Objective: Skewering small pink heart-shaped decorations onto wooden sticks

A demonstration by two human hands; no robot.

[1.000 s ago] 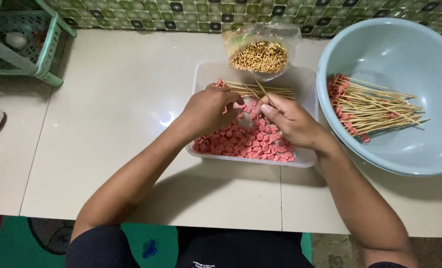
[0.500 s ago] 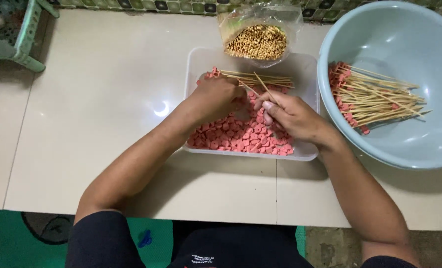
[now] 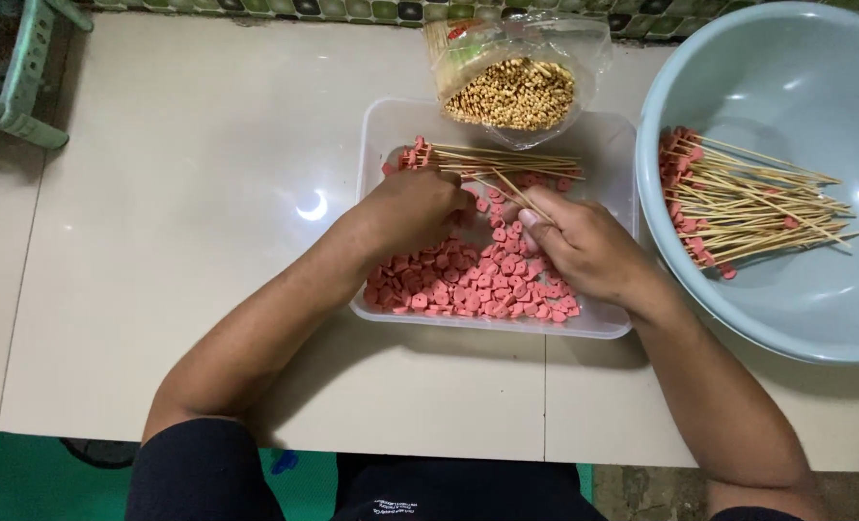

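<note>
Bamboo, thin and pale: the skewer (image 3: 524,196) sits pinched in my right hand (image 3: 584,249), fingers closed round its lower end, its tip slanting toward the upper left, just right of centre frame. My left hand (image 3: 418,207) is curled shut over the pink sausage slices (image 3: 468,280); whether it has one pinched I cannot tell. Both hands work inside the clear plastic tray (image 3: 381,130), where loaded skewers (image 3: 492,161) lie along the far edge. Above it sits a bag of bare skewers (image 3: 514,92); at right, the pale blue basin (image 3: 777,77) holds finished sticks (image 3: 752,198). Compared with half a second ago, my hands have barely shifted, though the green basket (image 3: 14,72) shows more at upper left.
</note>
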